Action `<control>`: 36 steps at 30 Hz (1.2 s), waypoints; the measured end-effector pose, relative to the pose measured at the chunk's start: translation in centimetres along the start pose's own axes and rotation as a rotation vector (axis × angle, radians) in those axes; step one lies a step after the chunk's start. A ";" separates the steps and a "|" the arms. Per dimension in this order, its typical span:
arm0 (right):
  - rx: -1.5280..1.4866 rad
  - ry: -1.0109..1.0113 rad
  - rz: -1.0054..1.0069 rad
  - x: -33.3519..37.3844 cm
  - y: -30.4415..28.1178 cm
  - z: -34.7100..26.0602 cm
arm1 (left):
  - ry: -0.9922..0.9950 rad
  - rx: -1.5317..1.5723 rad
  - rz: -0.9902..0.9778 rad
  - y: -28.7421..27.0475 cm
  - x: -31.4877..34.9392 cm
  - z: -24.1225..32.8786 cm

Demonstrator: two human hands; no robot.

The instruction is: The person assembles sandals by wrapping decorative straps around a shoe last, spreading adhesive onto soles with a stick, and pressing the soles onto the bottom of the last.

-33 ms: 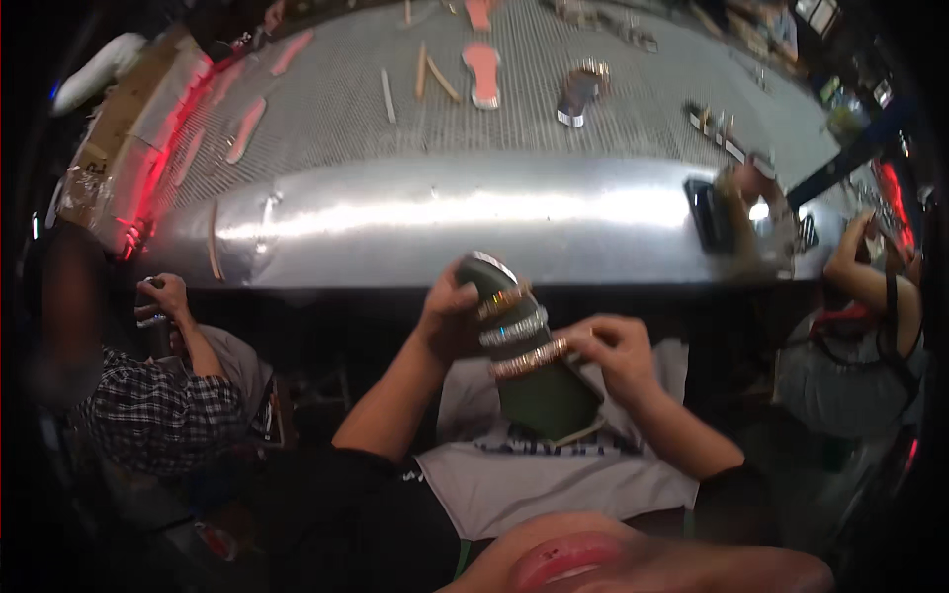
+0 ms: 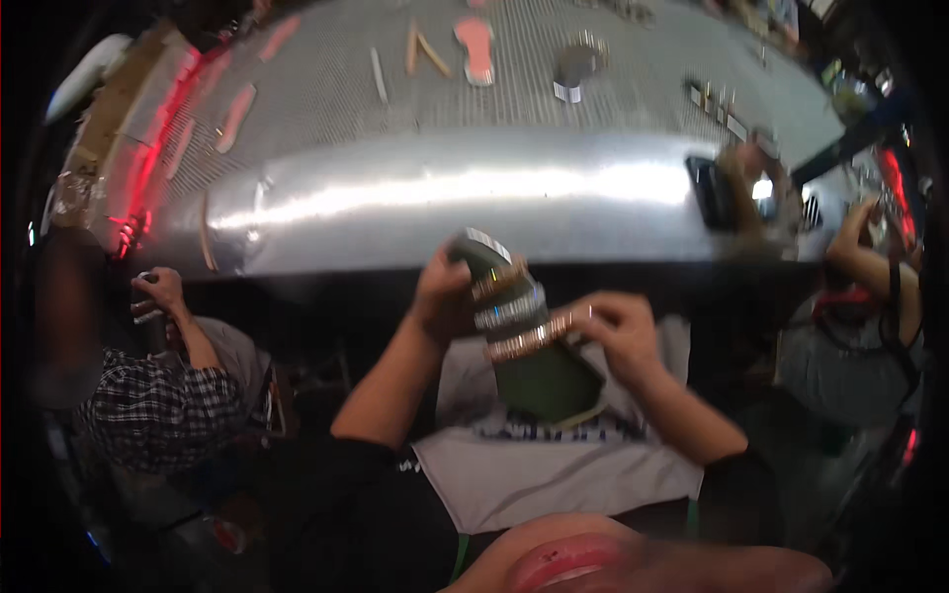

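In front of my lap is a dark green shoe last (image 2: 549, 385) with a sandal's sparkling straps across it: a golden one (image 2: 499, 284), a silvery one (image 2: 509, 311) and a rose-gold one (image 2: 524, 341). My left hand (image 2: 441, 292) is wrapped round the last's far end, beside a pale striped patch (image 2: 488, 243); some of its fingers are hidden behind. At the right end of the rose-gold strap, the fingers of my right hand (image 2: 623, 331) pinch it. The last lies tilted, its wide end toward me over a grey apron (image 2: 554, 484).
Ahead runs a shiny metal table edge (image 2: 425, 198) with a ribbed grey belt behind. On the belt lie pink insoles (image 2: 476, 49), thin sticks (image 2: 430, 49) and a dark sandal (image 2: 573, 69). Co-workers sit at left (image 2: 163, 395) and right (image 2: 870, 267); a dark flat object (image 2: 707, 193) stands near the right.
The table and the belt's things sit slightly higher in the picture. My hands and the last have shifted a little upward with them; both holds look the same.
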State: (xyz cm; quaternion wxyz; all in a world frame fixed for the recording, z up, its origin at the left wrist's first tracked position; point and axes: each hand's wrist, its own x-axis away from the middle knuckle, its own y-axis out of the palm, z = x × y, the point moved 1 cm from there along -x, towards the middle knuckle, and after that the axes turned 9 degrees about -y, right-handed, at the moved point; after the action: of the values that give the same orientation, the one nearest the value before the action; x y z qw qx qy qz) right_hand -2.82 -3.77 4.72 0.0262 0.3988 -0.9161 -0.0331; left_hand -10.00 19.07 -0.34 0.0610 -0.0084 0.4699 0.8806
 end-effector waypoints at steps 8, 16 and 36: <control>-0.095 -0.137 -0.037 1.4 -2.4 -2.2 | 0.108 0.029 0.019 1.2 -0.8 -1.9; -0.008 -0.167 -0.049 1.2 3.3 -6.9 | 0.165 0.070 0.019 2.7 2.9 2.2; -0.511 0.251 -0.394 -2.2 4.6 -1.3 | 0.181 -0.061 -0.405 2.8 1.5 4.8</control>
State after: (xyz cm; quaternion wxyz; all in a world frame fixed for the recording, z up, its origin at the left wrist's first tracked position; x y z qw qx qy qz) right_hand -4.64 0.91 6.32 0.2309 0.5495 -0.7733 -0.2164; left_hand -11.58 21.66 4.55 0.1940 -0.1834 0.4351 0.8599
